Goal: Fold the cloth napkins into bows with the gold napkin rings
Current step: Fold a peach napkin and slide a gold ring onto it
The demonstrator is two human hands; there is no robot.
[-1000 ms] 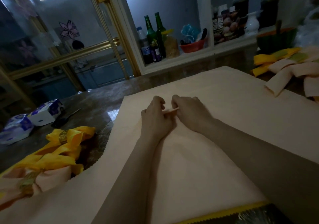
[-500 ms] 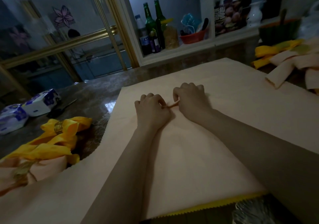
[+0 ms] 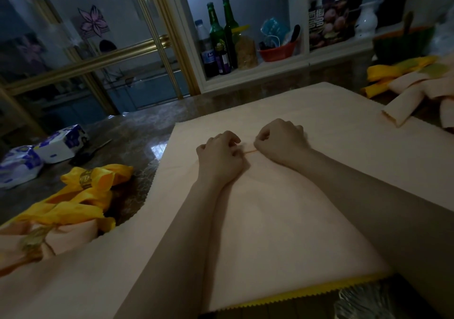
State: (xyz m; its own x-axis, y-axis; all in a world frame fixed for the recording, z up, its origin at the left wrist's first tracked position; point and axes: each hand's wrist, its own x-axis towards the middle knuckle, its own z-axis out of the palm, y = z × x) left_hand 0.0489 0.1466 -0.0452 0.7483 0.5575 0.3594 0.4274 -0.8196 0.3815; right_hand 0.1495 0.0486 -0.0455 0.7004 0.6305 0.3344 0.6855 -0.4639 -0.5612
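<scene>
**Pleat pinched mid-napkin, runs L-R between hands**

Big peach cloth napkin [image 3: 307, 232] lies flat on the dark marble table [image 3: 137, 142]. Left hand [image 3: 219, 158] & right hand [image 3: 280, 142] sit knuckles-up at its middle. Each pinches one end of a thin raised fold [image 3: 250, 150], both equally near. Fingertips are curled under, hidden; light is dim. Yellow cloth bow [image 3: 73, 203] w/ gold napkin ring [image 3: 86, 179] lies well off left.

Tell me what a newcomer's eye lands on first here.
Dead centre, the left hand and right hand sit close together, each pinching a small raised fold of the big peach napkin spread flat over the table. At the left, a finished yellow bow cinched by a gold ring glows in the dimness. Behind, two green bottles stand on the white shelf.
</scene>
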